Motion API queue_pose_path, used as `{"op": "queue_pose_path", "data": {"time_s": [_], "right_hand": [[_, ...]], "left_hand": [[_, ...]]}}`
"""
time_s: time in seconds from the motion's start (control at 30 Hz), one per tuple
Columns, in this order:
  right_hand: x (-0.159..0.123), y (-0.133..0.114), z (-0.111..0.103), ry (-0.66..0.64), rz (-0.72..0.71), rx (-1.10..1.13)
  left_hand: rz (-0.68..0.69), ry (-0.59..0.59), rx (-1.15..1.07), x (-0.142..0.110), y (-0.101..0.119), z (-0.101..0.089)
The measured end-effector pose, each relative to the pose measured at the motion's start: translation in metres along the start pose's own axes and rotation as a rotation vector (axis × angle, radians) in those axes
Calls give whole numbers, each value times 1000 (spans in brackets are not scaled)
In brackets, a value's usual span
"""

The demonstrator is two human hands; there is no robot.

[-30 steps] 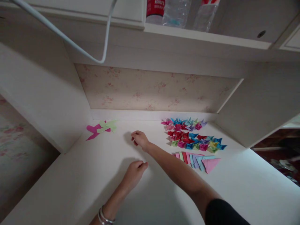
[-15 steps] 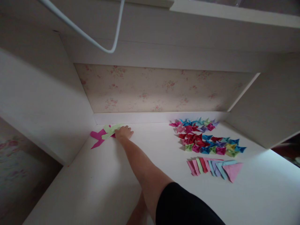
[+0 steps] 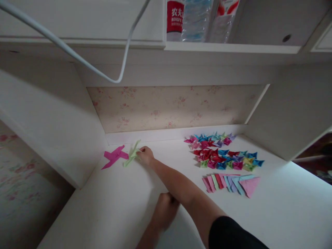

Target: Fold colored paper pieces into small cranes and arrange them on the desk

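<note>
My right hand (image 3: 146,154) has crossed over to the far left of the white desk, its fingers pinching the edge of a light green folded paper pinwheel shape (image 3: 132,154). That green paper is tilted and partly turned toward the hand. Just left of it, a magenta folded paper pinwheel shape (image 3: 114,156) lies on the desk. My left hand (image 3: 166,209) is curled closed beneath my right forearm, nearer to me and slightly blurred; whatever its fingers hold, if anything, is hidden.
Rows of small colourful folded paper pieces (image 3: 223,159) lie at the right, with a fan of overlapping folded paper triangles (image 3: 230,183) in front. A white cable (image 3: 114,81) hangs at the upper left. Bottles (image 3: 195,20) stand on the shelf (image 3: 233,47) overhead.
The green paper, earlier lying over the magenta one, is now apart from it, shifted right in my right hand. My left hand has come up into view. The camera view has tilted upward.
</note>
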State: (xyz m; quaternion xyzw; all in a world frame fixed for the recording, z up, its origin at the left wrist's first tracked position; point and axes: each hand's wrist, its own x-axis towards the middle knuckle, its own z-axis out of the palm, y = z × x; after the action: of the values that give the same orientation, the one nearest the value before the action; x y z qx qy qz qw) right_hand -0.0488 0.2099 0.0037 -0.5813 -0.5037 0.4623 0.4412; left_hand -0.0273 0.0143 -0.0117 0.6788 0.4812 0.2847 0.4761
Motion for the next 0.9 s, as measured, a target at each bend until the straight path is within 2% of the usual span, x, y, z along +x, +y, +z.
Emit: {"op": "queue_pose_path", "data": {"time_s": [0.2,0.4,0.53,0.67,0.77,0.83,0.9], "right_hand": [[-55,9,-75,-35,-7,408],[-120,11,-157,-2,27,612],[-163,10,-198,5,79,791],[-199,17,-216,-33,171,877],[-214,29,-219,-73,223,922],[-219,39,-218,-87,187,929],[-219,49,-217,-92,107,913]], "left_hand": [[53,109,59,1,0,2],[1,170,-210,-6,0,-3],[-77,168,-368,-7,1,-4],[-71,162,-380,-10,11,1],[-67,78,-412,-13,26,10],[-74,27,-485,-14,35,16],[-56,42,-543,-15,39,21]]}}
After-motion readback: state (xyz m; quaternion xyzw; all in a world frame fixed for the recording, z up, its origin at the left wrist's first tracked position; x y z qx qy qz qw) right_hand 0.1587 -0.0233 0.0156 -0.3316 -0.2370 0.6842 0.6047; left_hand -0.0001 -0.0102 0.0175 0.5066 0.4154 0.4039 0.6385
